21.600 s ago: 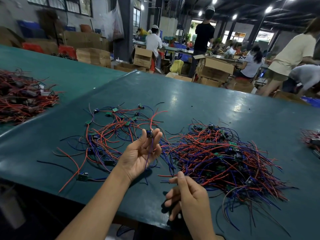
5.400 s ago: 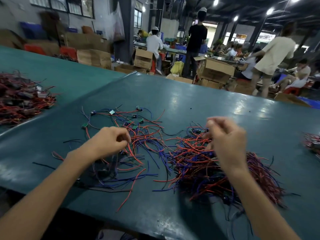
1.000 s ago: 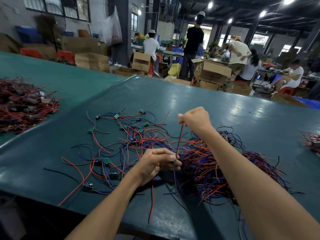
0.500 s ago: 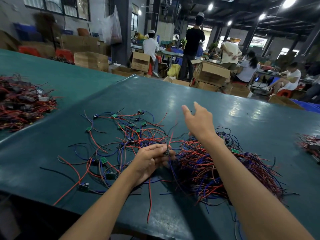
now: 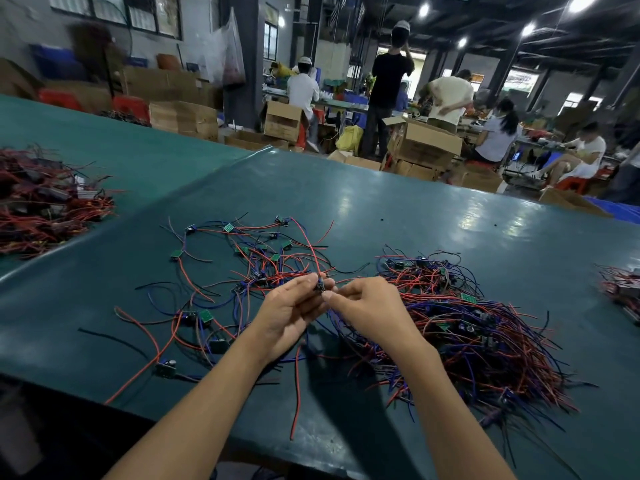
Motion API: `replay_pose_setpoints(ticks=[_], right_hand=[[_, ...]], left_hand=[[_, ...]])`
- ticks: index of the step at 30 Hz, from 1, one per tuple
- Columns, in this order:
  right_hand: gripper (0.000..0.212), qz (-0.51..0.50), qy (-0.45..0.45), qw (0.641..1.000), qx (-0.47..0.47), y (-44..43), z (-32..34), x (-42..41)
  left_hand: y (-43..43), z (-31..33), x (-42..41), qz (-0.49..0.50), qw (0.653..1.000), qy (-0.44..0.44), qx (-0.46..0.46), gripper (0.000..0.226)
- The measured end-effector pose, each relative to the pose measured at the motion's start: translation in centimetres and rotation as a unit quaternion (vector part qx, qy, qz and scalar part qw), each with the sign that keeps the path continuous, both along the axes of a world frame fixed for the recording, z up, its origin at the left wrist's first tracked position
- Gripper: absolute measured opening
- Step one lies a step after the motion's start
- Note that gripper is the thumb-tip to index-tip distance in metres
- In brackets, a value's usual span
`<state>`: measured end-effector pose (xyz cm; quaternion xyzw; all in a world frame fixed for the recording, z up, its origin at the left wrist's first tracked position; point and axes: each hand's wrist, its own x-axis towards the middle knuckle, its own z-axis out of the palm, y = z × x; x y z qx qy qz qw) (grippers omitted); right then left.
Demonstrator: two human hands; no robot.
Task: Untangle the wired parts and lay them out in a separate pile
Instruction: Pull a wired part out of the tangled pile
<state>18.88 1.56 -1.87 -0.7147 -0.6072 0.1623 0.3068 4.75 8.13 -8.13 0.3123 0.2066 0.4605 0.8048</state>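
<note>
A dense tangle of red and blue wired parts (image 5: 485,327) lies on the right of the green table (image 5: 398,216). To its left is a looser spread of separated wired parts (image 5: 242,265) with small green boards. Between the two, my left hand (image 5: 287,313) and my right hand (image 5: 367,306) meet above the table. Both pinch one small dark wired part (image 5: 320,285) at the fingertips. Its red wire rises up and away toward the spread pile, and another red wire hangs down to the table's front edge.
Another heap of red wires (image 5: 45,199) sits on the neighbouring table at far left, and a smaller one (image 5: 623,289) at the right edge. Cardboard boxes (image 5: 422,143) and several people stand or sit beyond the table's far edge.
My right hand was raised open over the tangle; it has come back down to the left hand and now pinches the same part. The left hand stayed near the same spot.
</note>
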Motion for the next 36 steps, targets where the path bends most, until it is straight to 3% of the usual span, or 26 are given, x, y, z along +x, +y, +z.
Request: replay_pose_setpoints(ticks=[6,14,20,23,28,32,36], right_hand=[[0.032,0.021,-0.011,0.999,-0.031,-0.1,-1.7,-0.8],[0.034,0.049,0.070,0.996,0.016,-3.6,-2.3,-2.5],[0.029,0.029,0.168,0.985,0.003,-8.0,-4.0,-1.4],[0.027,-0.007,0.247,0.969,0.005,-9.2,-4.4,-0.6],[0.033,-0.034,0.292,0.955,0.030,-10.4,-5.2,-0.7],[0.042,-0.074,0.369,0.923,0.076,-10.9,-5.7,-0.8],[0.042,-0.068,0.361,0.926,0.083,-10.9,-5.8,-0.9]], left_hand=[[0.3,-0.4,-0.1,0.025,1.000,0.004,0.006,0.025],[0.7,-0.6,0.0,0.122,0.992,0.011,0.019,0.011],[0.7,-0.5,-0.1,0.135,0.991,0.013,0.011,0.012],[0.6,-0.4,-0.1,0.124,0.992,0.008,0.004,0.014],[0.5,-0.2,-0.2,0.087,0.996,-0.020,-0.015,0.031],[0.4,-0.1,-0.3,0.038,0.998,-0.031,-0.042,0.016],[0.0,0.3,-0.3,-0.027,0.998,-0.040,-0.035,0.016]])
